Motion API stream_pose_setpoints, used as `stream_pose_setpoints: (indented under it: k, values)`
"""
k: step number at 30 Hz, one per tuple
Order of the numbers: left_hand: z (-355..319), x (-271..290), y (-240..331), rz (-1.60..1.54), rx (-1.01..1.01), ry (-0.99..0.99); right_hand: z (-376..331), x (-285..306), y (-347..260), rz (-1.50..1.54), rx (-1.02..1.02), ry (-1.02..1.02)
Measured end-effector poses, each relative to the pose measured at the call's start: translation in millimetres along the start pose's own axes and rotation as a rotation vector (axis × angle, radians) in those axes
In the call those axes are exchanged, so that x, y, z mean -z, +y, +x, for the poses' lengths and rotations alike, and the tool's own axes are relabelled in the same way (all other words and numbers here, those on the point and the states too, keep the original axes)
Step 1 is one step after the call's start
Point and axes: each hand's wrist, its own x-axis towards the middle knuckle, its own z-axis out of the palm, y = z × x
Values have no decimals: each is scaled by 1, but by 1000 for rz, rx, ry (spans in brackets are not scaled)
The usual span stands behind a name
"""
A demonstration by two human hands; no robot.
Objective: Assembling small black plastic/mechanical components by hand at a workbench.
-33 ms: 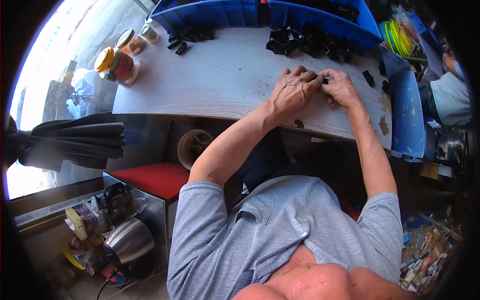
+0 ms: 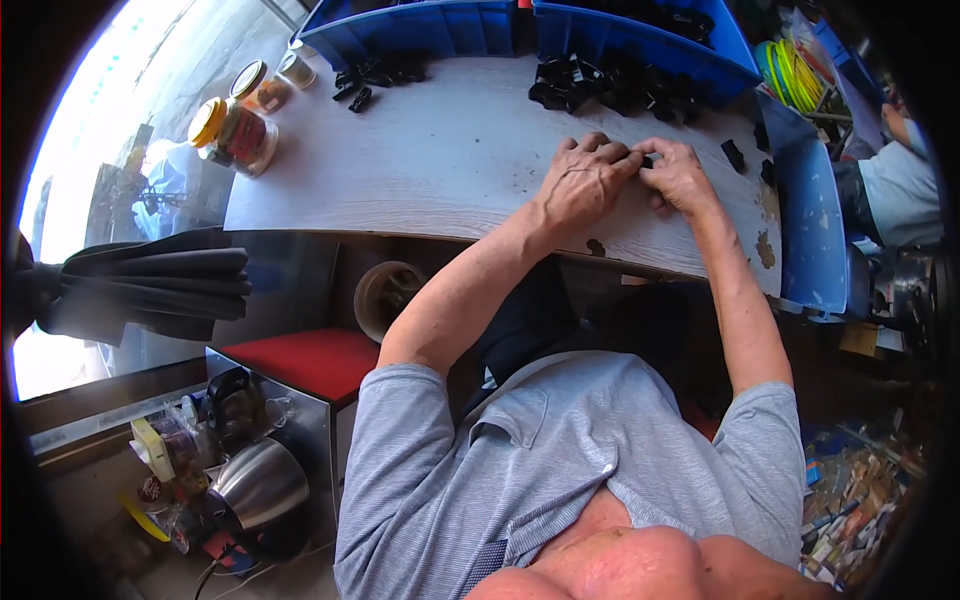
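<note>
Over the right part of the white worktable [image 2: 400, 170], my left hand [image 2: 588, 178] and my right hand [image 2: 676, 178] meet at the fingertips. Between them is a small black part [image 2: 649, 162], mostly hidden by the fingers. Both hands are closed on it, the left with its knuckles up and the right in a pinch. Beyond the hands lies a pile of similar black parts [image 2: 575, 84]. A smaller group of black parts [image 2: 376, 72] lies at the far left, and a few loose black parts [image 2: 734, 156] are to the right of my right hand.
Two blue bins [image 2: 430, 28] stand along the table's far edge, the right one [image 2: 640, 45] holding black parts. Another blue bin [image 2: 808, 210] adjoins the right edge. Jars [image 2: 232, 135] stand at the left. Below left are a red-topped cabinet [image 2: 300, 358] and a metal kettle [image 2: 262, 482].
</note>
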Motion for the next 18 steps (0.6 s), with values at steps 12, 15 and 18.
stream_pose_setpoints:
  k: [12, 15, 18]
  values:
    - [-95, 133, -226, 793, 572, 404, -5, 46, 27, 446, -66, 195]
    - [-80, 114, -210, 680, 662, 295, -9, 90, 48, 517, -126, 502]
    - [-84, 113, -213, 664, 558, 315, 0, 121, 65, 573, -148, 725]
